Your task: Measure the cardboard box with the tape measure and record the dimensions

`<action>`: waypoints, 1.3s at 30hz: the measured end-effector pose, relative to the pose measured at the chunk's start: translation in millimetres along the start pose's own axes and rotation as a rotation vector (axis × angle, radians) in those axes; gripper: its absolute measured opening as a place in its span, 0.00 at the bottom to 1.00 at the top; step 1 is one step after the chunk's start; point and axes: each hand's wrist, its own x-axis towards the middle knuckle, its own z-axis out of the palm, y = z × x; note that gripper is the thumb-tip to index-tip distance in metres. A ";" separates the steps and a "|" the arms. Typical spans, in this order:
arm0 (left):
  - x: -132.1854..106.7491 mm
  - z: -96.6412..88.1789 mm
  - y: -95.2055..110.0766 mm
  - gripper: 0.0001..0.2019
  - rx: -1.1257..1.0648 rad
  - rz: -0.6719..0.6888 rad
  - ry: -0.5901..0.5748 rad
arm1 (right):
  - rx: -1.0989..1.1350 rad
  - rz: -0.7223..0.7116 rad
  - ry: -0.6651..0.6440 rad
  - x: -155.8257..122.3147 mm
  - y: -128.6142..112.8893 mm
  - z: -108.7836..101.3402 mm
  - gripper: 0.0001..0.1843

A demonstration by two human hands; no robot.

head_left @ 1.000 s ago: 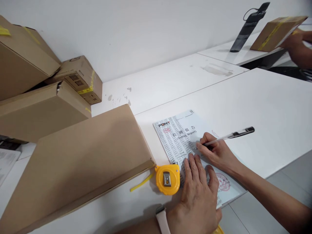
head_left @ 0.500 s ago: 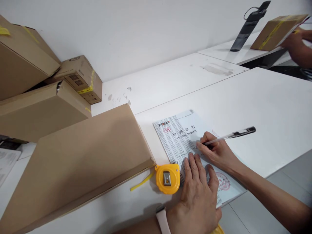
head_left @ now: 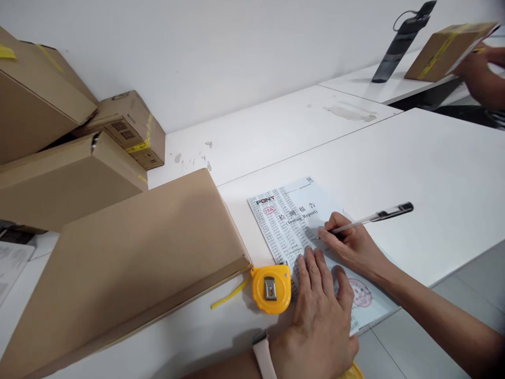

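Observation:
My right hand point(head_left: 352, 243) is closed around a pen point(head_left: 374, 218) with a clear barrel and a black cap on its far end. The pen's tip rests at the printed cover of a testing report point(head_left: 292, 202), a pale blue booklet with a red stamp. Flat across the report's lower part lies my left hand point(head_left: 319, 310), fingers stretched out, with a watch on the wrist. Just left of that hand sits a yellow tape measure point(head_left: 271, 289) with a metal clip and a yellow strap.
A large flat cardboard box point(head_left: 145, 252) lies left of the report. More cardboard boxes point(head_left: 122, 126) are stacked behind it against the wall. At the far right stand a dark bottle point(head_left: 402, 45) and a taped carton point(head_left: 445, 52), beside another person's hand point(head_left: 477, 73).
My right hand and the pen have shifted very slightly over the report. My left hand, the report and the tape measure stay in place.

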 end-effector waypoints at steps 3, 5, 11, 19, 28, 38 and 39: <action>0.4 2.1 1.1 0.44 -0.010 0.000 -0.004 | -0.005 -0.010 0.019 0.3 -1.7 0.1 0.17; 0.0 3.1 2.4 0.45 -0.014 -0.003 0.002 | -0.016 -0.017 0.024 0.4 -2.2 0.3 0.18; -1.3 2.9 3.9 0.43 -0.004 -0.014 0.005 | -0.036 -0.020 0.021 0.3 -0.7 -0.2 0.16; 0.0 3.1 3.0 0.44 -0.017 -0.016 0.016 | -0.032 -0.005 0.014 0.7 -1.0 -0.4 0.16; -1.6 2.2 2.8 0.43 -0.013 -0.008 0.013 | -0.033 0.003 0.027 1.3 -5.4 -1.5 0.18; 0.1 1.8 1.9 0.44 -0.018 -0.002 -0.006 | -0.039 0.012 0.042 1.7 -5.0 -1.6 0.16; 0.0 1.8 1.9 0.43 -0.016 -0.004 -0.005 | -0.040 0.012 0.043 1.8 -4.9 -1.8 0.16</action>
